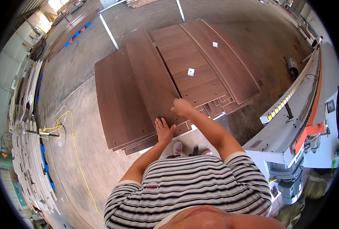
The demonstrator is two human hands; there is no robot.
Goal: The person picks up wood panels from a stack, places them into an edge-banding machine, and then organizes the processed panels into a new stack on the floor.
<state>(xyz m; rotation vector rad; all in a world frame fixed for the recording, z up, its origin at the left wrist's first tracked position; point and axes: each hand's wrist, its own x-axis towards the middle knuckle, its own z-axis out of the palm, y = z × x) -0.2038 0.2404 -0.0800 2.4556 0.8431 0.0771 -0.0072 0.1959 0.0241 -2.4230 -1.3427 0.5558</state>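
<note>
A long brown wood-grain panel (pixel 150 76) lies lengthwise over the stacks in front of me, its far end blurred. My left hand (pixel 164 130) rests flat with spread fingers on the panel's near end. At its right long edge, close to the near corner, my right hand (pixel 182 107) is closed, the fingers curled at the edge. Their tips are partly hidden. Left of the panel is a stack of similar brown boards (pixel 118 95) with small holes. To the right, more drilled boards (pixel 186 57) carry white square labels (pixel 191 72).
A long grey and orange machine (pixel 291 126) with a motor (pixel 291 189) stands close on my right. A yellow cable (pixel 76 149) and a floor fan (pixel 59 135) are on the left, beside piled strips (pixel 28 160). White floor lines (pixel 109 31) run beyond the boards.
</note>
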